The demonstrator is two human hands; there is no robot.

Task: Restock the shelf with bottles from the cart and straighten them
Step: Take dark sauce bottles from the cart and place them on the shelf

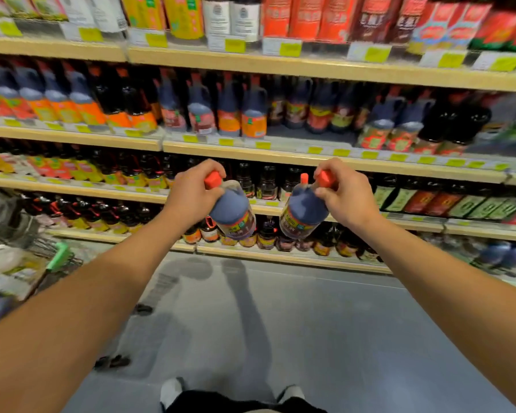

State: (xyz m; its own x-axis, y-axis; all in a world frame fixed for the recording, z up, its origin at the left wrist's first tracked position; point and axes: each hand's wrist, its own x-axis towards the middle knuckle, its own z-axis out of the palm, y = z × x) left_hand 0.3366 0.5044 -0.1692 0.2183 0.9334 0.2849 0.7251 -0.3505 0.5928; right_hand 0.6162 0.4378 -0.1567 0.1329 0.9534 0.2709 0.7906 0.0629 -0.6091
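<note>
Two bottles (234, 214) of clear, glossy plastic are seen, dark liquid showing through, each topped by a matt red plastic cap (212, 179) and wrapped in a shiny printed label (295, 223). The shelf edges (310, 67) are finished in pale wood-look board, smooth and matt. Yellow paper price tags (376, 53) are fixed along them. The floor (325, 323) is given a smooth grey surface with a dull sheen. A cart (21, 231) of dark metal wire is shown, its handle (57, 257) green plastic.

Red caps on two dark blue-topped bottles (234, 211), labels banded yellow, red and green; pale wood shelf (310, 67) edges, yellow-green price tags (291, 49), grey floor (325, 323).
</note>
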